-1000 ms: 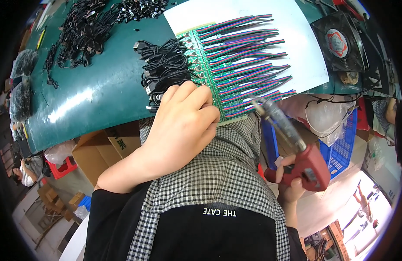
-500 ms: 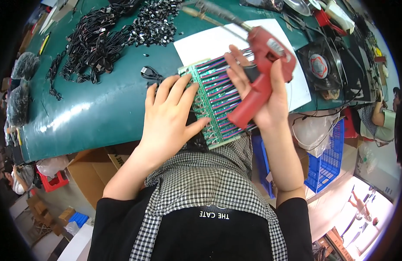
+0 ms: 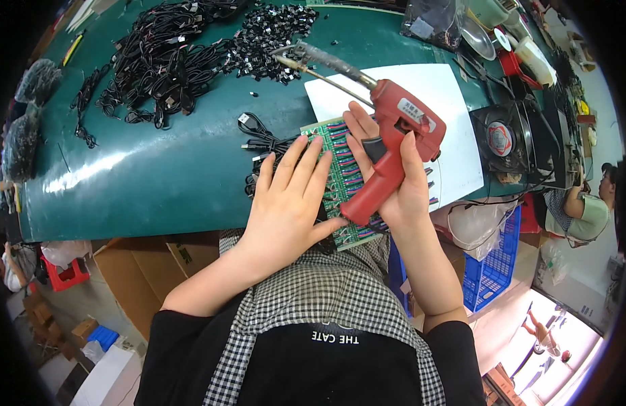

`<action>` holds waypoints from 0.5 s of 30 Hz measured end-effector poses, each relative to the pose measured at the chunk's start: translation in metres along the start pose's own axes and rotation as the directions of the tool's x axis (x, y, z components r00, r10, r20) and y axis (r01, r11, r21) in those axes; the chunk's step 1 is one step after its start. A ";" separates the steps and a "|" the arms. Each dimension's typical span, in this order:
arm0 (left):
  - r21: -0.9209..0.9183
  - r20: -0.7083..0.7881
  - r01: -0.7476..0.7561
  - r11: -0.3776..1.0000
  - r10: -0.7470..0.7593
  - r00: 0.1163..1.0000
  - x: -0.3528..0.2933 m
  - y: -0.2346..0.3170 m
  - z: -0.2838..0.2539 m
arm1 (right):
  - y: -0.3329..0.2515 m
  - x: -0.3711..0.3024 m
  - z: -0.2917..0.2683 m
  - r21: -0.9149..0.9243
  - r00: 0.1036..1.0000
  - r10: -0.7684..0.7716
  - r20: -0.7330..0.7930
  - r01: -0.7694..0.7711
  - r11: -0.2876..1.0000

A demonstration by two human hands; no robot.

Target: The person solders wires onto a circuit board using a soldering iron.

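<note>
A red soldering gun (image 3: 394,152) rests in my right hand (image 3: 402,193), held between thumb and palm with its long metal tip pointing far left. The other fingers of that hand stretch out over a green circuit board panel (image 3: 348,234). Rows of dark, pink and blue wires (image 3: 340,139) cross the panel, partly hidden under the gun and hand. My left hand (image 3: 286,203) lies flat with spread fingers on the panel's left edge, its thumb close to the gun's grip. Black USB cables (image 3: 262,132) lie beside and partly beneath the left fingers.
White paper (image 3: 455,122) lies under the panel's right side. A heap of black cables (image 3: 160,61) and a pile of small connectors (image 3: 272,37) cover the far left. A fan (image 3: 499,135) stands at right. Below the table are a blue crate (image 3: 492,271) and a cardboard box (image 3: 133,271).
The whole view has shifted, so the table's things appear lower. My right hand and the soldering gun have moved left over the panel, closer to my left hand, which stays flat.
</note>
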State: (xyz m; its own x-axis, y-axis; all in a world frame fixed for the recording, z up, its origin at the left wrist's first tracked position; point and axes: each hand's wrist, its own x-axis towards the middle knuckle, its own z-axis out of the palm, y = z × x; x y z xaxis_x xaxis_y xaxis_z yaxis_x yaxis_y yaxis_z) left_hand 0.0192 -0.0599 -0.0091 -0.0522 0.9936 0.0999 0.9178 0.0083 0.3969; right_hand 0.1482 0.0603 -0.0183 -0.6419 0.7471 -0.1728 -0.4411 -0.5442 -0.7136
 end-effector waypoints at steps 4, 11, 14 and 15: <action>-0.035 0.015 0.033 0.999 -0.032 0.999 -0.004 0.002 -0.003 | 0.002 0.000 0.002 -0.002 0.999 0.030 0.046 -0.030 1.000; -0.053 -0.013 0.026 0.998 -0.027 1.000 -0.003 -0.001 -0.003 | 0.010 -0.001 0.002 -0.017 1.000 -0.010 0.020 0.011 1.000; -0.064 0.008 0.042 0.997 -0.042 0.999 -0.004 0.000 -0.003 | 0.010 -0.002 0.001 0.064 1.000 -0.019 0.004 0.018 0.998; -0.066 0.002 0.036 0.997 -0.036 0.999 -0.004 0.001 -0.002 | 0.010 -0.003 0.001 0.079 0.999 -0.033 -0.002 0.033 0.996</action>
State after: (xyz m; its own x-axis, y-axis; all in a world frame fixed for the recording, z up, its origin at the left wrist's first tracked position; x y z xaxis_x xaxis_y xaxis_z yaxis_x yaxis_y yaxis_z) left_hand 0.0191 -0.0637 -0.0071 -0.0847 0.9929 0.0834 0.8875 0.0371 0.4593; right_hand 0.1445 0.0523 -0.0243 -0.6255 0.7655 -0.1508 -0.5102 -0.5476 -0.6632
